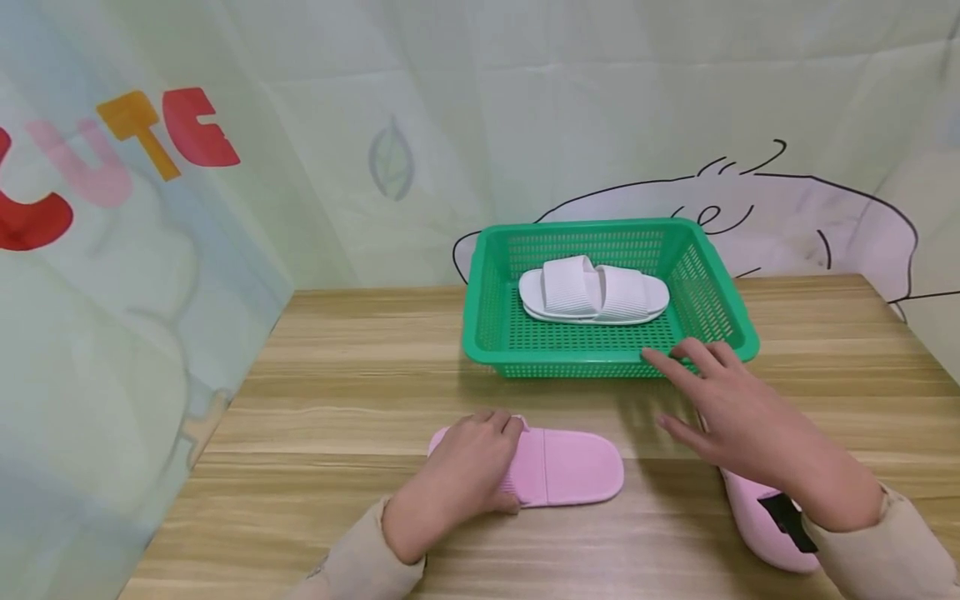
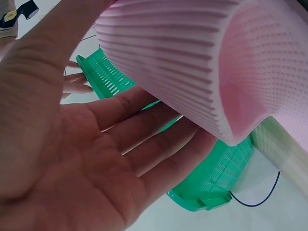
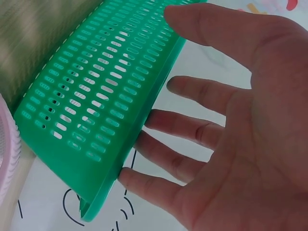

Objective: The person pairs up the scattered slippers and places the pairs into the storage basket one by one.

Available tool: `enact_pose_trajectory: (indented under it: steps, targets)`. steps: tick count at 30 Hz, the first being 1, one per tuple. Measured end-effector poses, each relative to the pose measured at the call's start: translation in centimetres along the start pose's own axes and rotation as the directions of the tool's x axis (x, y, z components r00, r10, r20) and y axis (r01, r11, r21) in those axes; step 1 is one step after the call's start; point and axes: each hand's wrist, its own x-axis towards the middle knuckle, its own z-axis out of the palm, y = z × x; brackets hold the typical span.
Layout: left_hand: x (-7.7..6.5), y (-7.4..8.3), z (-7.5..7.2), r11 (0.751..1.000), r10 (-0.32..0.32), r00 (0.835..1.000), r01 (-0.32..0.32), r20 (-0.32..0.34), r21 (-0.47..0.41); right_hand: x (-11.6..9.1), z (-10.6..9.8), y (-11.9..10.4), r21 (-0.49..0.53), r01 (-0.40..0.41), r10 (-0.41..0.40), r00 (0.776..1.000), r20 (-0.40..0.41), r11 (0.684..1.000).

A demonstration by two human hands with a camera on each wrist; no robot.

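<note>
Left hand (image 1: 472,462) pinches ribbed strap (image 2: 168,62) of pink open-toed slipper (image 1: 570,467), flat at near centre on wood-grain table (image 1: 315,433). Right hand (image 1: 720,404), fingers spread, at near-right rim of green perforated plastic basket (image 1: 555,357); can't tell if touching. White ribbed-strap slippers (image 1: 566,287) inside. Second pink slipper (image 1: 753,521) near right, partly behind right forearm (image 1: 817,471).

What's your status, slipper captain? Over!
Left fingers gripping pink slipper. Right fingers open at green basket, near rim. Pink slipper outside basket. White slippers inside, maybe in the way. Over.

Left hand (image 1: 471,462) gripping, palm down, right hand (image 1: 727,408) farther forward, fingers (image 3: 187,131) parted
</note>
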Motion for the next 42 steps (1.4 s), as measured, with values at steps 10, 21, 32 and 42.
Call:
enact_pose_trajectory:
  steps: [10, 21, 32, 42]
  targets:
    - [0.0, 0.0, 0.1, 1.0, -0.001, 1.0, 0.001, -0.01, -0.004, -1.3, -1.0, 0.8, 0.05, -0.005, 0.008, 0.998, -0.061, 0.999]
    - [-0.1, 0.0, 0.2, 1.0, -0.001, 1.0, 0.001, -0.013, -0.005, -2.8, -1.9, 1.0, 0.065, -0.01, 0.017, 0.994, -0.105, 0.998]
    - [-0.1, 0.0, 0.3, 1.0, 0.006, 1.0, -0.005, -0.021, 0.013, -4.4, -1.9, 2.8, 0.013, -0.048, 0.048, 0.999, -0.024, 0.999]
    - [0.0, 0.0, 0.2, 1.0, 0.004, 1.0, -0.004, -0.001, 0.007, -5.1, 0.1, 5.7, 0.048, -0.022, 0.022, 1.0, 0.008, 0.999]
